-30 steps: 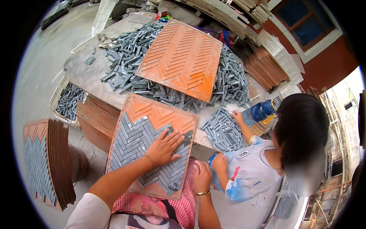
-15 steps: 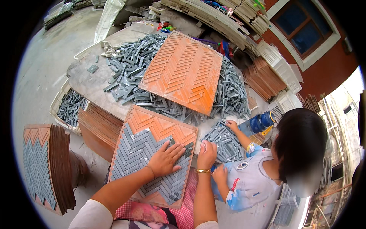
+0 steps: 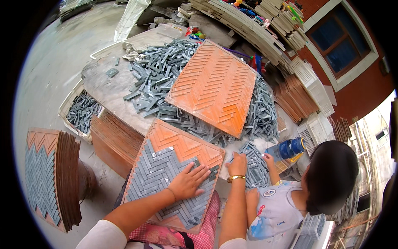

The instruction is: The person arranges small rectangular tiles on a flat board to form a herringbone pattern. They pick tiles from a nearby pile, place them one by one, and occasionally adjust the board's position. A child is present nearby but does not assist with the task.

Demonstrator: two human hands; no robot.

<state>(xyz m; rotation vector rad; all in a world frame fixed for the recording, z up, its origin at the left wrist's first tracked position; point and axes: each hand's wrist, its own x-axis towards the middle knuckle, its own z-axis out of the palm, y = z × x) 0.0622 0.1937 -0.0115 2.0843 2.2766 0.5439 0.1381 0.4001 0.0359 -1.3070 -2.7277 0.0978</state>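
My left hand (image 3: 188, 182): spread flat on grey tiles (image 3: 154, 176) in orange tray (image 3: 184, 139). My right hand (image 3: 237, 164): curled beside tile pile (image 3: 256, 170); grip unclear.

Soft daylight is falling evenly — the far right is glaring nearly white. The tiled board (image 3: 159, 172) is showing clearly, fisheye distortion is bowing the stacked boards (image 3: 68, 182), black is ringing the view — and blur is veiling a nearby person's head (image 3: 331, 178).
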